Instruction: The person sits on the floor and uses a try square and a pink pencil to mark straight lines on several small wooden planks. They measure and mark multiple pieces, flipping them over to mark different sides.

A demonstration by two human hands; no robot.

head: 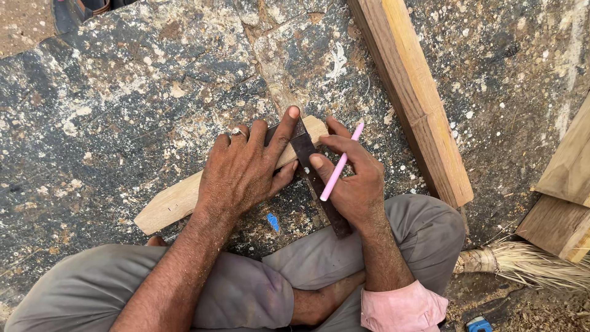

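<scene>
A small light wooden piece [175, 201] lies slantwise on the stone floor in front of my crossed legs. My left hand [246, 169] presses flat on it and on a dark metal try square [319, 190] laid across its right end. The square's blade runs down toward my knee. My right hand [353, 178] holds a pink pencil [340, 163] next to the square's edge, tip pointing down at the wood.
A long wooden beam [412, 92] lies on the floor at the right. More timber blocks [565, 197] sit at the right edge, with a straw broom [528, 264] below them. A small blue scrap [273, 221] lies by my knee. The stone floor [123, 92] is speckled with sawdust.
</scene>
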